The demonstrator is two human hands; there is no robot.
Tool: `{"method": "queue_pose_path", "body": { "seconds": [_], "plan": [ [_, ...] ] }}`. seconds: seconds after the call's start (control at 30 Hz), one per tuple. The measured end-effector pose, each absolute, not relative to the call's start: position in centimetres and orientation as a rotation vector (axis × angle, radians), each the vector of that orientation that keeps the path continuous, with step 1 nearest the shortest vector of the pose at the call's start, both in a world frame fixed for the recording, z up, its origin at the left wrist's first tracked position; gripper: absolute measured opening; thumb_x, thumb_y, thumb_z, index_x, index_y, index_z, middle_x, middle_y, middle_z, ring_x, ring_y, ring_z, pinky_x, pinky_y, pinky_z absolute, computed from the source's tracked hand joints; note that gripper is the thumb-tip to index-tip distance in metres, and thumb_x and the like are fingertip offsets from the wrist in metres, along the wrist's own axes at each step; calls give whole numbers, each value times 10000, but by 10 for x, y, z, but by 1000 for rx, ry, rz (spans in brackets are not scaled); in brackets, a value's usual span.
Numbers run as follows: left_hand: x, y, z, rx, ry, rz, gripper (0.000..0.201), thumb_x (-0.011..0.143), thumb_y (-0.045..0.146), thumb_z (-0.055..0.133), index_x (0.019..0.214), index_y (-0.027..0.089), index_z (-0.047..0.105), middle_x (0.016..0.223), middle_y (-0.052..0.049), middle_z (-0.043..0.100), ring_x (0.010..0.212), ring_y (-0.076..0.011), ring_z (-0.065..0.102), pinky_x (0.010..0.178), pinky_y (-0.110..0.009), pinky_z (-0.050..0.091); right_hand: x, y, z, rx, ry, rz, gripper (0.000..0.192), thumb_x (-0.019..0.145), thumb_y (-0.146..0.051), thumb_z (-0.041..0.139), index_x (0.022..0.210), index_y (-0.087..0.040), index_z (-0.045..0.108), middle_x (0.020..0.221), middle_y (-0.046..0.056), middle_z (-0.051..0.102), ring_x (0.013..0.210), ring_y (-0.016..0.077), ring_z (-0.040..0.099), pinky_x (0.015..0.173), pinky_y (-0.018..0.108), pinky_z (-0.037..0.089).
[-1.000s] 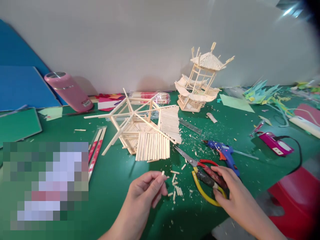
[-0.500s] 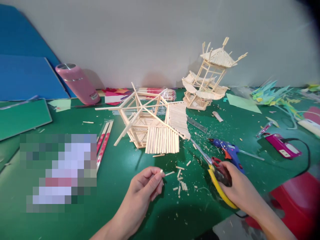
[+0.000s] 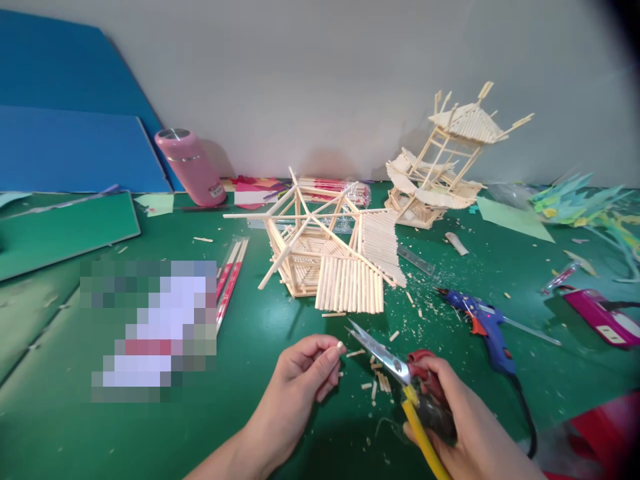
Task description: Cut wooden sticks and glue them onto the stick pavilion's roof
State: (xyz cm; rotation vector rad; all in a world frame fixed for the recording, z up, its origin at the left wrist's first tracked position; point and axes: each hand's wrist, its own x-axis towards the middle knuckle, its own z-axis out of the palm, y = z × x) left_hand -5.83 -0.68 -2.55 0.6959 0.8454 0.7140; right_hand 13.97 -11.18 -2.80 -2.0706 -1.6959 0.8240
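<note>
Left hand (image 3: 305, 373) pinched a short stick piece (image 3: 339, 346) between fingertips. Right hand (image 3: 450, 413) was closed on the shears (image 3: 395, 367) (yellow and red handles), blades just right of the stick; cut bits (image 3: 377, 383) lay between the hands.

Short pale wooden stick piece (image 3: 339, 347) pinched at its tip between thumb and fingertips, raised above the green mat, scissors (image 3: 395, 373) with red and yellow handles gripped low on the right, steel blades slightly parted, tips aimed up-left just beside the stick

A craft workshop — stick models (image 3: 333, 257), glue gun (image 3: 483, 325), green table (image 3: 250, 413).
</note>
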Motion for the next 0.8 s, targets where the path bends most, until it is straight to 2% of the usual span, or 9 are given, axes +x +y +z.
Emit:
{"method": "queue_pose_path", "body": {
  "seconds": [0.2,0.47,0.67,0.8],
  "plan": [
    [-59,-7,-28,690,844,725,122,760,254,635,728,136,635,483,56,455,439,-60,301,436,-216,190,142,-120,-33,-2092,-1865,751,622,656,-264,644,1174,-203,305,1032,131,648,879,260,654,713,318,553],
    [-60,-6,-32,738,840,723,134,758,263,638,721,135,634,498,53,468,449,-59,324,438,-210,207,142,-119,-34,-2069,-1945,719,642,660,-245,627,1194,-182,275,1022,125,652,855,242,663,691,281,554],
    [-62,-7,-36,840,868,683,184,745,314,643,772,133,657,515,35,504,470,-71,351,434,-206,212,137,-119,-35,-1997,-1898,824,649,642,-198,620,1192,-192,274,1093,112,618,953,220,628,774,272,531],
    [-63,-6,-35,876,872,691,170,758,298,634,759,129,653,512,38,500,486,-72,361,449,-206,215,131,-114,-29,-2020,-1779,942,563,666,-181,575,1169,-192,323,1067,119,618,942,214,625,785,299,523]
  ]
}}
